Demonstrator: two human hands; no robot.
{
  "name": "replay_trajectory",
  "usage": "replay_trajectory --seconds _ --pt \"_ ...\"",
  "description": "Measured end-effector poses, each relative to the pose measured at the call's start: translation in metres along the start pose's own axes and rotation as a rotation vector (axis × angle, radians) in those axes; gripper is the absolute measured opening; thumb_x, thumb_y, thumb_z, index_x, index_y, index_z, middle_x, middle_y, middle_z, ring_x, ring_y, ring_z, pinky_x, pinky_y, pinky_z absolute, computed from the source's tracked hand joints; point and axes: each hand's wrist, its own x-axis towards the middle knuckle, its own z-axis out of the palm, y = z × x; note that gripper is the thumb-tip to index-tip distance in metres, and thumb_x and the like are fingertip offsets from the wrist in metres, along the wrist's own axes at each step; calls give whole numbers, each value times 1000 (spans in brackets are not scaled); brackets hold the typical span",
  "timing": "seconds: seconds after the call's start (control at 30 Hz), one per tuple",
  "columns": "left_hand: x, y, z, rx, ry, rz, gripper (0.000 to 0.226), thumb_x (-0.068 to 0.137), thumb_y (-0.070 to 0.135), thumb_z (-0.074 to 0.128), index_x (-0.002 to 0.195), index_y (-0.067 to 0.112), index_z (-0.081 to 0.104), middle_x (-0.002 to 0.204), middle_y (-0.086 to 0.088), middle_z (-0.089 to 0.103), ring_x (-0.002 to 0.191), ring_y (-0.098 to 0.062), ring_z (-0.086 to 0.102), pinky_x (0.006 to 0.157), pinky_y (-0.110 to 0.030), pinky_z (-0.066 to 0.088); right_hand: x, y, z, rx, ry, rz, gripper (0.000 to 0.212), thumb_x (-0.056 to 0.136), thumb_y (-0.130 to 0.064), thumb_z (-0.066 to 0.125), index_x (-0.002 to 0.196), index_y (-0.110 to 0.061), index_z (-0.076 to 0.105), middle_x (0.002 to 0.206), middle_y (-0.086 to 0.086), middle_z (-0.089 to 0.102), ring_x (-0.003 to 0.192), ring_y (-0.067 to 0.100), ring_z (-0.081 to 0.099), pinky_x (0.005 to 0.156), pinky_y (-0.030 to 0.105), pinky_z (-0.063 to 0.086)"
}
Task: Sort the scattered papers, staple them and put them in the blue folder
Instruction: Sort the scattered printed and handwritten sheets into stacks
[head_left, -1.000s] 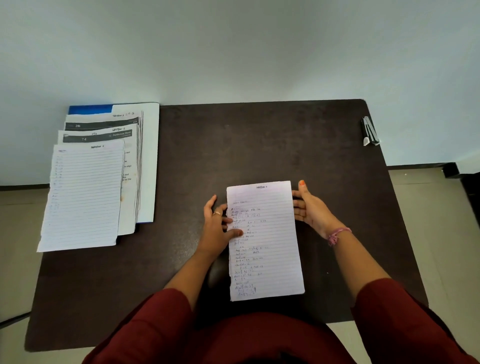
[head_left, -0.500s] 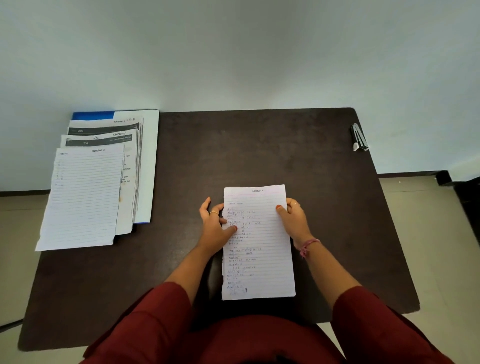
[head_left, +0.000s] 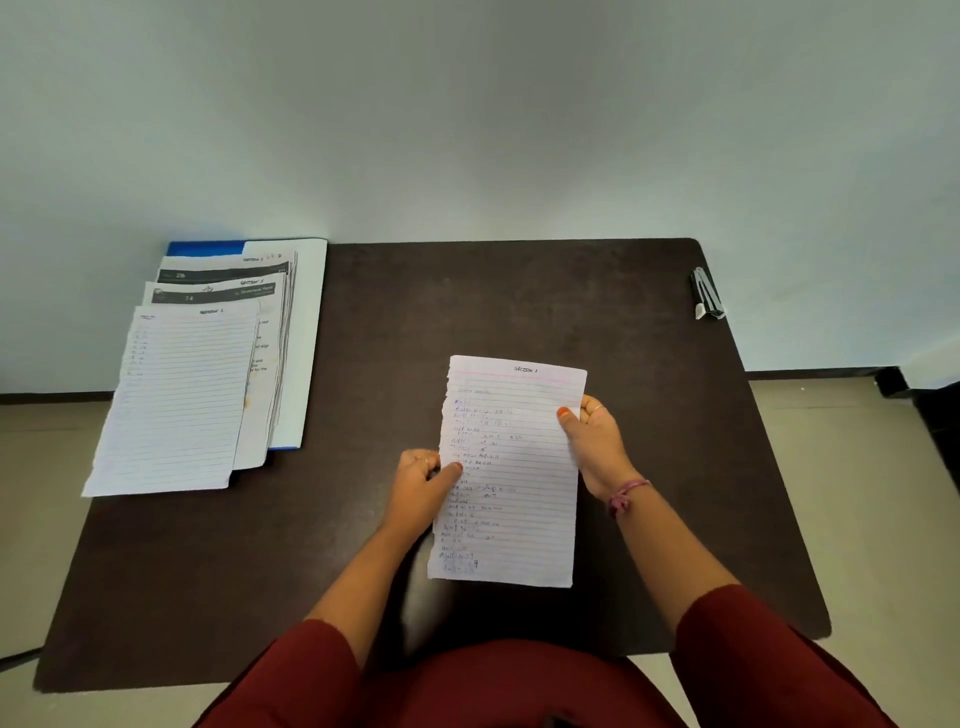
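At the table's middle, near its front edge, a lined handwritten sheet (head_left: 511, 470) is held by both hands. The left hand (head_left: 422, 480) pinches its torn left edge, thumb on top and the other fingers curled beside it. The right hand (head_left: 592, 441) grips the right edge, thumb on the page, fingers hidden behind it. Whether the sheet's lower end touches the dark table (head_left: 519, 306) cannot be told. Far left, a stack of papers (head_left: 179, 395) lies on the blue folder (head_left: 205, 248), mostly covering it. Near the far right corner lies a stapler (head_left: 705, 293), small and hard to make out.
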Motion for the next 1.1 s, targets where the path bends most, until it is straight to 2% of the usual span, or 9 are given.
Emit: replay_trajectory --seconds 0.13,0.2,0.3,0.37,0.57,0.7,0.83,0.93,1.1 --pt "-17 8 7 -165 45 -50 18 96 19 50 104 8 61 102 3 64 90 -14 63 78 -30 51 -3 -6 8 -7 -24 5 14 96 -10 52 110 -13 55 106 5 69 94 20 69 74 34 58" --pt "-20 11 8 -237 106 -75 14 98 19 47 107 14 57 101 5 63 92 -13 62 79 -30 50 -5 -9 14 -30 -55 4 19 95 -10 53 113 -11 53 105 5 70 92 19 69 77 36 58" --pt "-18 10 4 -283 208 -108 11 99 17 45 107 17 53 105 2 61 97 -17 58 84 -31 46 -12 -6 20 -99 -139 27 23 91 -6 52 113 -13 55 100 5 72 82 15 69 67 32 56" --pt "-18 9 -4 -318 253 -128 14 99 15 45 111 15 52 108 0 60 100 -19 57 85 -31 45 -16 -1 23 -175 -203 42 26 89 -5 51 113 -14 58 99 5 73 83 17 70 67 31 56" --pt "-10 -6 -36 -330 288 -162 20 93 19 48 107 15 62 112 -4 66 100 -21 63 88 -38 51 -34 0 39 -261 -265 -19 21 94 -4 51 110 -17 56 91 5 71 84 13 69 62 21 54" --pt "-13 -6 -62 -321 365 -111 18 94 17 48 106 9 58 106 -3 62 94 -18 59 71 -25 46 -43 -3 67 -268 -279 -52 21 94 -3 51 106 -20 55 86 2 69 82 10 68 58 18 53" --pt "-18 -8 -98 -337 438 -55 16 96 16 45 109 15 55 103 1 56 94 -16 54 81 -29 42 -51 -6 108 -256 -268 -61 22 94 -3 52 107 -20 56 88 4 69 83 10 68 58 17 53" --pt "-14 -25 -136 -281 462 -21 19 94 13 43 98 16 61 93 -1 61 83 -16 54 72 -28 43 -58 -3 145 -243 -283 -55 21 94 -3 51 107 -19 56 90 5 69 82 9 68 58 16 52" --pt "-9 -43 -209 -197 528 -29 18 92 15 51 101 18 67 103 0 66 93 -15 60 76 -23 47 -67 3 211 -222 -304 -31 22 95 -2 50 104 -21 56 91 1 71 83 10 68 57 16 52"
